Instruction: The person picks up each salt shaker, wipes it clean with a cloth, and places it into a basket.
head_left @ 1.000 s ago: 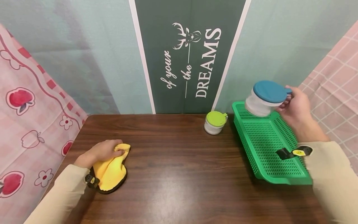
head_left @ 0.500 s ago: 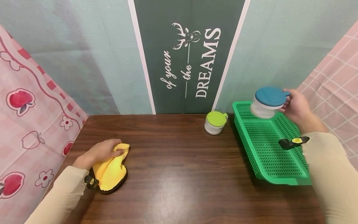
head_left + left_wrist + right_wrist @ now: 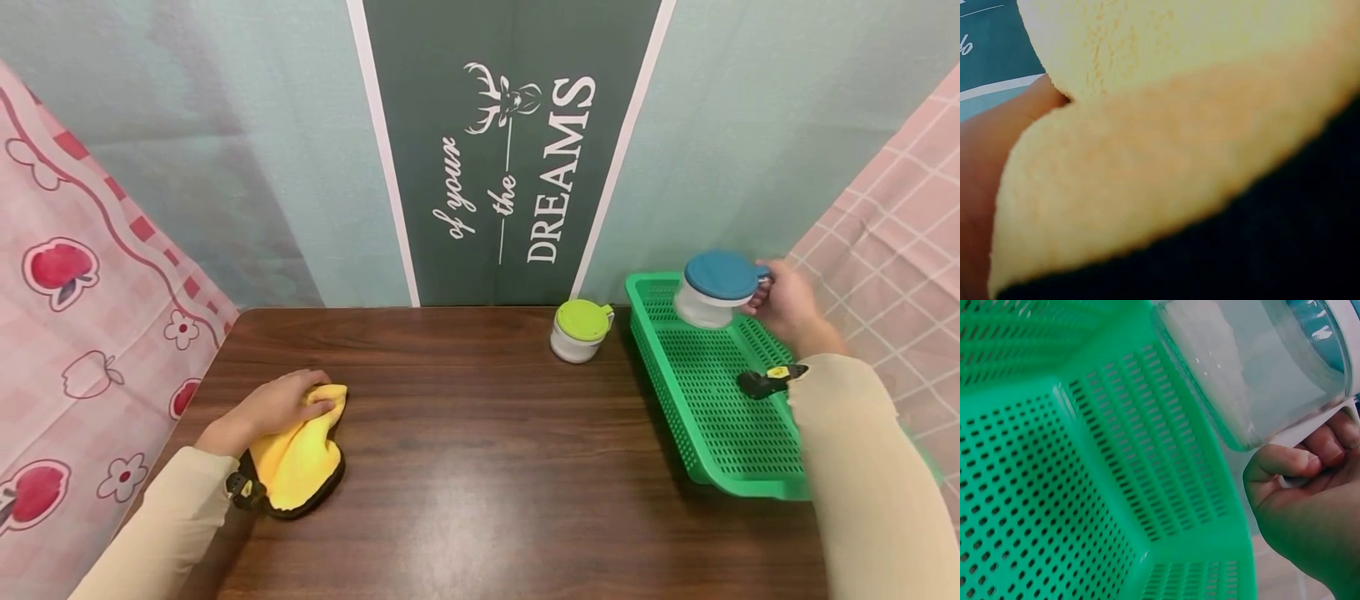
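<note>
My right hand [image 3: 787,304] grips the handle of a clear seasoning jar [image 3: 705,310] with a blue lid. The jar hangs over the far end of a green plastic basket [image 3: 678,421], upright or nearly so. White contents show through the jar's wall [image 3: 1216,369] in the right wrist view, where the fingers curl round the handle. At the left of the table, my left hand [image 3: 281,408] holds a bunched yellow cloth [image 3: 300,467] with a dark edge. That cloth fills most of the left wrist view and hides the fingers there.
A smaller seasoning jar [image 3: 579,332] with a lime-green lid stands on the brown wooden table [image 3: 465,450], left of the basket's far end. A printed curtain [image 3: 495,167] hangs behind the table, and pink patterned cloths flank both sides.
My right hand has lowered the blue-lidded jar toward the basket, bringing the forearm slightly left. The left hand stays on the yellow cloth, and the lime-lidded jar has not moved.
</note>
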The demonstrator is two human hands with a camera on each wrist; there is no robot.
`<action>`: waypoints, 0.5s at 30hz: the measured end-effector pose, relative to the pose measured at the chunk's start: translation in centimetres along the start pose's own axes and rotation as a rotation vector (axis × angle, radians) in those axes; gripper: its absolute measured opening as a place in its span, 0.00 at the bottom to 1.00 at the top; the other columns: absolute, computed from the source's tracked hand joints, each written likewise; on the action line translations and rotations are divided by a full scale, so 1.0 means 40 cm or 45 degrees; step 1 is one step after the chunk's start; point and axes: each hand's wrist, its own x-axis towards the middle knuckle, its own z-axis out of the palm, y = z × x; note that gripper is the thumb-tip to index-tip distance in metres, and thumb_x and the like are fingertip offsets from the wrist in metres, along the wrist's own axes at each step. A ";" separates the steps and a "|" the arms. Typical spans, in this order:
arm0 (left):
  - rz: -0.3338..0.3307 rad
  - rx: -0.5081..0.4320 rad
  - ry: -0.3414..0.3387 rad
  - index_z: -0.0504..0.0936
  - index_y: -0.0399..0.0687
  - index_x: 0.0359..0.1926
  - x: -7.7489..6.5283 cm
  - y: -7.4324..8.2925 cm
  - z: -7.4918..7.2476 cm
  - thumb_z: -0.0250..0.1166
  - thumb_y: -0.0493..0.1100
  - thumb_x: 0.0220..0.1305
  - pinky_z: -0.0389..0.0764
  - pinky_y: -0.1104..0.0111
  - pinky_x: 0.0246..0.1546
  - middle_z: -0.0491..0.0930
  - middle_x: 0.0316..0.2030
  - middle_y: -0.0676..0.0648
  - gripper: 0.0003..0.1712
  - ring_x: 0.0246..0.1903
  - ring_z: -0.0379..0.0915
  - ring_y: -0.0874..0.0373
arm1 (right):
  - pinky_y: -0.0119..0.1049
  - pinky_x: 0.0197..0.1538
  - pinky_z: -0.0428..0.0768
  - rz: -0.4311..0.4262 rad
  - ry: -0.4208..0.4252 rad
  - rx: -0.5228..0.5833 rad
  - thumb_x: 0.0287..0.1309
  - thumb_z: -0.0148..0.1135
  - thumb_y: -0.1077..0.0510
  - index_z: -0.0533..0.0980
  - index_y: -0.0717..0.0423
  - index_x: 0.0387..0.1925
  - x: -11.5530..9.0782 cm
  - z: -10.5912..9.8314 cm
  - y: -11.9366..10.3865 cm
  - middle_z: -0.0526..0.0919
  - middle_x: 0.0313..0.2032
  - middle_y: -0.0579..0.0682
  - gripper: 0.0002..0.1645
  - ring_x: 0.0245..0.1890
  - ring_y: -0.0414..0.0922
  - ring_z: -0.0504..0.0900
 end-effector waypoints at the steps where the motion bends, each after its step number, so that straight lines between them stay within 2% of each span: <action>1: -0.001 -0.002 -0.001 0.79 0.42 0.51 -0.001 0.000 0.000 0.66 0.52 0.69 0.71 0.59 0.36 0.80 0.41 0.48 0.20 0.34 0.71 0.57 | 0.38 0.30 0.44 0.011 -0.004 0.013 0.82 0.25 0.53 0.50 0.57 0.18 0.001 -0.005 0.003 0.44 0.20 0.48 0.30 0.21 0.45 0.41; 4: -0.001 0.002 0.002 0.79 0.42 0.52 -0.003 0.002 0.000 0.66 0.52 0.70 0.72 0.59 0.36 0.80 0.42 0.47 0.20 0.35 0.71 0.57 | 0.38 0.31 0.44 0.017 0.008 -0.012 0.82 0.25 0.54 0.53 0.58 0.18 0.004 -0.019 0.011 0.44 0.21 0.48 0.30 0.23 0.46 0.41; 7: -0.002 0.008 0.007 0.79 0.41 0.52 -0.004 0.004 0.000 0.66 0.52 0.69 0.72 0.59 0.36 0.80 0.42 0.46 0.21 0.35 0.72 0.56 | 0.39 0.33 0.45 0.024 0.033 -0.119 0.82 0.28 0.54 0.54 0.57 0.23 0.004 -0.028 0.019 0.44 0.23 0.49 0.26 0.24 0.46 0.41; 12: 0.010 0.019 0.027 0.80 0.40 0.51 -0.002 0.001 0.003 0.67 0.51 0.69 0.73 0.57 0.37 0.81 0.42 0.44 0.20 0.36 0.73 0.54 | 0.40 0.34 0.52 0.064 0.081 -0.429 0.81 0.34 0.49 0.52 0.52 0.28 0.003 -0.042 0.034 0.46 0.26 0.50 0.21 0.26 0.47 0.44; 15: 0.015 0.028 0.027 0.80 0.40 0.52 -0.002 0.002 0.005 0.67 0.52 0.69 0.74 0.57 0.37 0.81 0.43 0.44 0.21 0.36 0.74 0.54 | 0.39 0.33 0.59 0.059 0.082 -0.625 0.81 0.33 0.48 0.54 0.51 0.28 0.003 -0.054 0.045 0.50 0.26 0.50 0.21 0.27 0.48 0.48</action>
